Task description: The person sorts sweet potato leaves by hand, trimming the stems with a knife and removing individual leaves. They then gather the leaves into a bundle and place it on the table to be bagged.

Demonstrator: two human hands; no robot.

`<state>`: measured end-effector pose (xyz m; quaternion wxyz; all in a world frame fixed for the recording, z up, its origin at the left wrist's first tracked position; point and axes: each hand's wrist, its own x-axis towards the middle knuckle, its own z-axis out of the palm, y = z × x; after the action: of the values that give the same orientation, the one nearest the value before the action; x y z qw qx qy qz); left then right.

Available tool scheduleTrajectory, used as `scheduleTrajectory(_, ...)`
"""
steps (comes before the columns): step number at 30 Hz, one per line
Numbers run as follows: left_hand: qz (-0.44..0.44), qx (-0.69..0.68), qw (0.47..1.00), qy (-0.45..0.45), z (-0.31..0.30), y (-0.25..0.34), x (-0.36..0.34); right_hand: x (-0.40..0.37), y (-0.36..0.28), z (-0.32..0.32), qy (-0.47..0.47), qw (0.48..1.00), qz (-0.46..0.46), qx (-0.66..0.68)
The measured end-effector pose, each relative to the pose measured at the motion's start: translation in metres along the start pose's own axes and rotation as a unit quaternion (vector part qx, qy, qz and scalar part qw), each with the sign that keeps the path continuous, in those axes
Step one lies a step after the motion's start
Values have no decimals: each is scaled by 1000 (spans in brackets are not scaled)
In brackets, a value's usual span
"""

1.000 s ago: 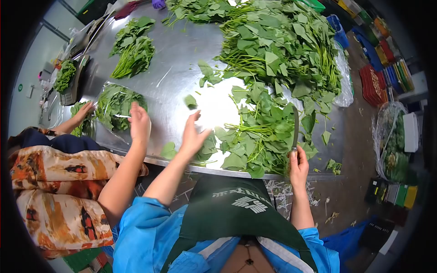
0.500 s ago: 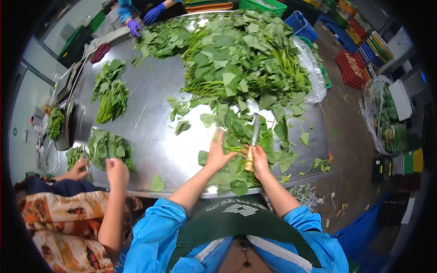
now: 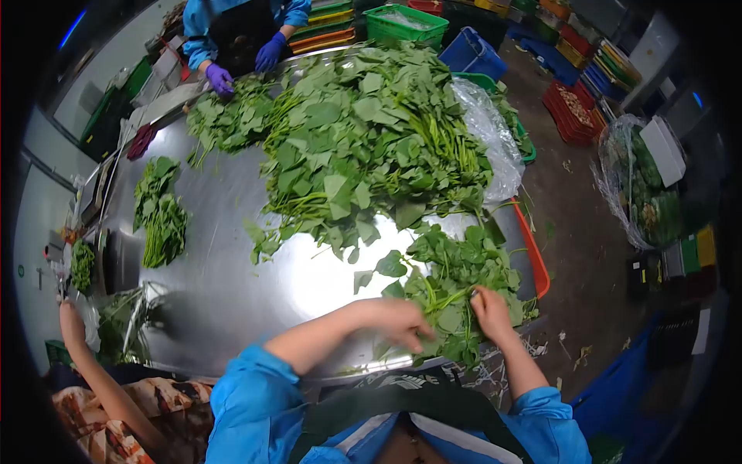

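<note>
My right hand [image 3: 493, 315] is closed at the right side of a loose pile of leafy greens [image 3: 464, 263] near the table's front edge. Its fingertips meet the stems, and what they grip is mostly hidden; a small dark spot shows at the fingers. My left hand [image 3: 398, 321] is smeared by motion just left of the same stems, so its fingers cannot be made out. The knife with the pale handle is not visible now. A much larger heap of greens [image 3: 371, 131] lies beyond, across the metal table [image 3: 224, 232].
Across the table, a co-worker's purple-gloved hands [image 3: 219, 79] touch the greens. Another person's arm [image 3: 108, 379] is at the left, near bagged greens [image 3: 124, 317]. A bunch of greens [image 3: 162, 216] lies left. Clear plastic [image 3: 487, 139] and a red-orange crate edge [image 3: 532, 247] are at the right.
My view has shifted. The smaller pile and both my hands are farther right. The knife, seen earlier in my right hand, no longer shows. The neighbour's arm has moved left.
</note>
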<state>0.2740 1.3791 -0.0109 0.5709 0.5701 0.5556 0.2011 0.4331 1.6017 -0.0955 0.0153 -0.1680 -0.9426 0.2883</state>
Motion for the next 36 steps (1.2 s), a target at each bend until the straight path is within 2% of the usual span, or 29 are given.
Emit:
scheduleTrajectory(1, 1, -46, 998, 42, -1, -3, -15, -4, 2, 2, 0, 998, -58, -31)
scheduleTrajectory(2, 3, -91, 992, 87, 1, -9, -26, 1, -1, -3, -9, 998, -59, -7)
scheduleTrajectory(3, 8, -128, 972, 197, 9, -25, -27, 8, -9, -13, -19, 998, -62, 16)
scheduleTrajectory(5, -66, -186, 893, 405, 22, -39, -24, 54, -39, -59, -13, 978, 66, 198)
scheduleTrajectory(6, -70, -185, 895, 401, 28, -38, -17, 87, -24, -51, 123, 962, -14, 242)
scheduleTrajectory(7, -92, -160, 873, 451, 31, -36, -8, 97, -9, -49, 117, 970, -18, 211)
scheduleTrajectory(8, -114, -135, 848, 500, 36, -34, 0, 166, -14, -54, 193, 952, -47, 233)
scheduleTrajectory(10, -107, -137, 848, 501, 48, -36, 15, 249, 10, -29, 221, 967, -30, 122)
scheduleTrajectory(12, -113, -124, 846, 506, 52, -32, 18, 299, 2, -19, 188, 981, 46, 24)
scheduleTrajectory(13, -119, -123, 850, 498, 54, -31, 18, 315, -2, -17, 187, 981, 45, 29)
scheduleTrajectory(15, -128, -124, 852, 492, 56, -31, 19, 341, -8, -12, 106, 981, 163, -15)
scheduleTrajectory(17, -135, -103, 831, 530, 57, -32, 20, 354, -11, -14, 105, 979, 171, 26)
scheduleTrajectory(19, -160, -121, 822, 533, 60, -34, 22, 360, -18, -25, 136, 977, 157, 34)
scheduleTrajectory(21, -185, -145, 813, 532, 62, -33, 25, 366, -18, -22, 128, 981, 149, 16)
scheduleTrajectory(24, -190, -117, 818, 530, 61, -33, 32, 384, -17, -15, 108, 973, 205, -9)
scheduleTrajectory(25, -177, -104, 817, 539, 60, -33, 33, 390, -12, -17, 105, 973, 204, -8)
scheduleTrajectory(27, -166, -92, 814, 549, 59, -32, 32, 397, -6, -26, 66, 988, 141, 10)
scheduleTrajectory(29, -172, -127, 809, 548, 60, -30, 31, 405, 5, -27, 98, 990, 107, 3)
scheduleTrajectory(31, -173, -125, 805, 554, 62, -30, 29, 414, 20, -30, 70, 987, 104, 96)
scheduleTrajectory(33, -174, -120, 800, 562, 62, -31, 27, 406, 14, -45, 104, 984, 99, 104)
scheduleTrajectory(36, -189, -104, 798, 563, 65, -31, 25, 384, -2, -66, 201, 958, 40, 202)
